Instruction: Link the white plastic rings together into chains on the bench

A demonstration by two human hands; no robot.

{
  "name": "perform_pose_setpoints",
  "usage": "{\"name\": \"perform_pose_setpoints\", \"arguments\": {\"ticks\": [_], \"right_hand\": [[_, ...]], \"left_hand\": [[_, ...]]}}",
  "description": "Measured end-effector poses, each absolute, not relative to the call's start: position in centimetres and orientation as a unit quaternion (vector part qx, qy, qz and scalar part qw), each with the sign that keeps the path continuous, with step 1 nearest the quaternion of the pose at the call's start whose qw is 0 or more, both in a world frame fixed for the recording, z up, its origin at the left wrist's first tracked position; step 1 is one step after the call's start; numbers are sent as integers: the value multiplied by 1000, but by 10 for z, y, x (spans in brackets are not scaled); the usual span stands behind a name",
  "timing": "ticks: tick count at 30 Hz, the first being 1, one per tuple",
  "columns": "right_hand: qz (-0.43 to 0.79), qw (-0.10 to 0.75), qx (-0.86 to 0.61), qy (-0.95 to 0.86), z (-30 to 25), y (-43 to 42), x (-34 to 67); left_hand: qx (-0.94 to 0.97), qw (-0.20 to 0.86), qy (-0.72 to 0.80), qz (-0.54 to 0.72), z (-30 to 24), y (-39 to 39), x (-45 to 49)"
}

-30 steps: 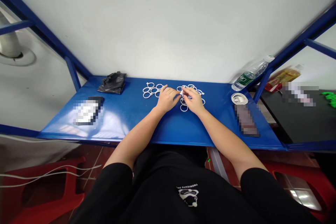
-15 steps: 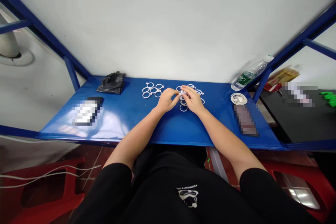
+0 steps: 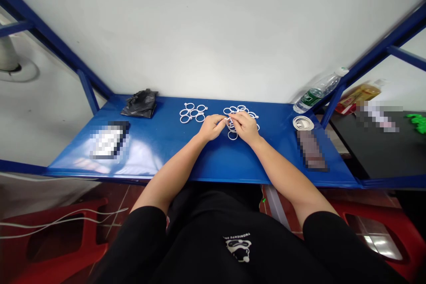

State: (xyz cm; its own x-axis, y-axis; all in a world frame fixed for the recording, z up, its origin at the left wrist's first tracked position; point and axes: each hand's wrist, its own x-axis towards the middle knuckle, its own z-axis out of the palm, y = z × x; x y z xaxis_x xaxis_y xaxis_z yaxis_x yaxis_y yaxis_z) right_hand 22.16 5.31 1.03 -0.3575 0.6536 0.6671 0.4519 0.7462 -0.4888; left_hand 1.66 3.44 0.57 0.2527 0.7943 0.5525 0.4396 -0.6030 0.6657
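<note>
My left hand (image 3: 211, 127) and my right hand (image 3: 245, 126) meet over the table, fingertips pinched together on a small white plastic ring (image 3: 228, 119). It looks like a curtain ring, partly covered by the fingers. Beneath and behind my right hand lies a pile of white rings (image 3: 233, 135), several of them hidden by the hand. To the left of my left hand, a second group of white rings with small eyelets (image 3: 185, 119) lies flat, some overlapping.
The blue table (image 3: 159, 142) carries a black plastic bag (image 3: 141, 103) and a blurred dark-edged item (image 3: 109, 140) at left. On the right are a water bottle (image 3: 317, 93), a coiled white cable (image 3: 303, 123) and a blurred brown object (image 3: 312, 150). Red stools (image 3: 76, 239) stand below.
The fingers of my right hand have lifted and closed in slightly, uncovering more rings behind them. Both hands stay over the same spot, and the camera view has shifted a little.
</note>
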Motion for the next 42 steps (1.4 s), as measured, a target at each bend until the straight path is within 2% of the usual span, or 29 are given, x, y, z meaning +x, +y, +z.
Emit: {"name": "perform_pose_setpoints", "arguments": {"ticks": [12,34,37,42], "right_hand": [[50,459,-298,-836,7,53,220],[107,393,-268,-873,4,51,214],[103,394,-296,-864,7,51,215],[80,365,-373,-849,9,61,223]], "left_hand": [[755,227,390,476,4,35,13],[710,255,453,476,-1,40,14],[720,218,468,464,1,42,11],[694,32,558,453,9,54,-18]]}}
